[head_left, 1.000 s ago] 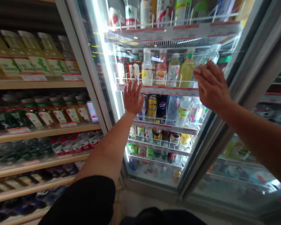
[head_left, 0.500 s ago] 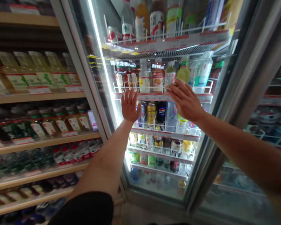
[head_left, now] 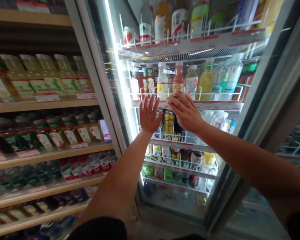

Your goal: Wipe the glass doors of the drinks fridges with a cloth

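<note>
The left hand (head_left: pixel 150 115) is open with its fingers spread and its palm turned to the glass door (head_left: pixel 171 204), which fills the middle of the frame. Just to its right, the right hand (head_left: pixel 186 111) lies flatter and slanted, fingers close together — whether something is tucked beneath them, I cannot tell. The two hands are near each other but apart. Behind the glass, a pink bottle (head_left: pixel 178 77) and a yellow bottle (head_left: pixel 207 80) stand on the shelf above the hands, and a gold can (head_left: pixel 168 122) shows between them. A bright light strip (head_left: pixel 114 41) runs down the door's left side. At the left of the frame, wooden shelves (head_left: pixel 20 107) hold rows of bottles; a black sleeve (head_left: pixel 100 230) shows at the bottom edge.
</note>
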The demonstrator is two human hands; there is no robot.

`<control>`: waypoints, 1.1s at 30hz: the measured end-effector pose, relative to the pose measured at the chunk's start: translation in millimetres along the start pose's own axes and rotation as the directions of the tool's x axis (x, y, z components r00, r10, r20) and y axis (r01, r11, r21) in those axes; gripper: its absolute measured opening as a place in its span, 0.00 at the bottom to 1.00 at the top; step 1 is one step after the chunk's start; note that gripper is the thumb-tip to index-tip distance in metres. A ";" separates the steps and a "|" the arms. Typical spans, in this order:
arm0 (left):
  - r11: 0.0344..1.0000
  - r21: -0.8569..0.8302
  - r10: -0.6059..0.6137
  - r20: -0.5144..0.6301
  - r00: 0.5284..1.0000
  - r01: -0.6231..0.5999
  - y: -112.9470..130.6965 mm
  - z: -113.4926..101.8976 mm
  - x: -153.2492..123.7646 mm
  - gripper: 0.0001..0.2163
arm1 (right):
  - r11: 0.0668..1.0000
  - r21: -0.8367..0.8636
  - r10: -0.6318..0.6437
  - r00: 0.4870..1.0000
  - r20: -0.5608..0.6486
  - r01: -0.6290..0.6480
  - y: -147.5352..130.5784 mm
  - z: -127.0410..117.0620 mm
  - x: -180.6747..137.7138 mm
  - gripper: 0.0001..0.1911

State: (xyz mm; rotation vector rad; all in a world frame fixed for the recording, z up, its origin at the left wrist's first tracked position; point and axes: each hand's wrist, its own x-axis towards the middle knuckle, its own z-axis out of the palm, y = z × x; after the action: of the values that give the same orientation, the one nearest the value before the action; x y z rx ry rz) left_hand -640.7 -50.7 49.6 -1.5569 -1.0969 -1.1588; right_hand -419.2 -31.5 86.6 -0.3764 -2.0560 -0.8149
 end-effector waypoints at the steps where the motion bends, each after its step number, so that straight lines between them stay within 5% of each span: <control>1: 1.000 0.000 0.004 0.001 1.000 -0.004 -0.3 0.7 -0.3 0.26 | 1.000 0.005 0.001 1.000 -0.001 -0.001 -3.2 3.5 8.4 0.29; 10: 0.996 -0.038 0.081 -0.109 0.991 -0.086 -8.2 -3.7 -6.5 0.30 | 0.988 0.066 0.136 0.991 0.005 -0.136 -43.7 31.3 75.7 0.32; 15: 0.956 -0.178 0.200 -0.189 0.961 -0.234 -9.2 -22.6 4.7 0.29 | 0.957 0.252 0.128 0.990 0.067 -0.141 -56.1 22.5 84.1 0.36; 20: 0.946 -0.128 0.293 -0.046 0.955 -0.297 -17.6 -29.4 2.8 0.31 | 0.985 0.091 0.150 0.988 -0.028 -0.147 -17.8 -12.9 64.2 0.36; 26: 0.922 -0.021 0.385 -0.075 0.920 -0.387 -36.5 -29.1 -9.6 0.28 | 0.962 -0.217 0.156 0.986 -0.066 -0.166 31.4 -33.8 20.5 0.33; 29: 0.946 -0.032 0.319 -0.063 0.946 -0.321 -47.3 -35.3 31.2 0.24 | 0.954 -0.243 0.163 0.983 -0.081 -0.178 31.7 -29.4 14.5 0.34; 33: 0.994 -0.085 0.056 -0.098 0.994 -0.065 -47.0 -37.0 75.7 0.22 | 0.942 -0.255 0.210 0.976 -0.054 -0.217 25.6 -28.2 16.9 0.32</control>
State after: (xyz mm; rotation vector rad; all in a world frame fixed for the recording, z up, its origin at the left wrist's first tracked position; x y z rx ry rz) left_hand -680.2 -65.1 136.4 -1.5745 -0.9413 -1.2413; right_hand -397.8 -32.0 122.4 -0.7176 -1.8474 -0.9506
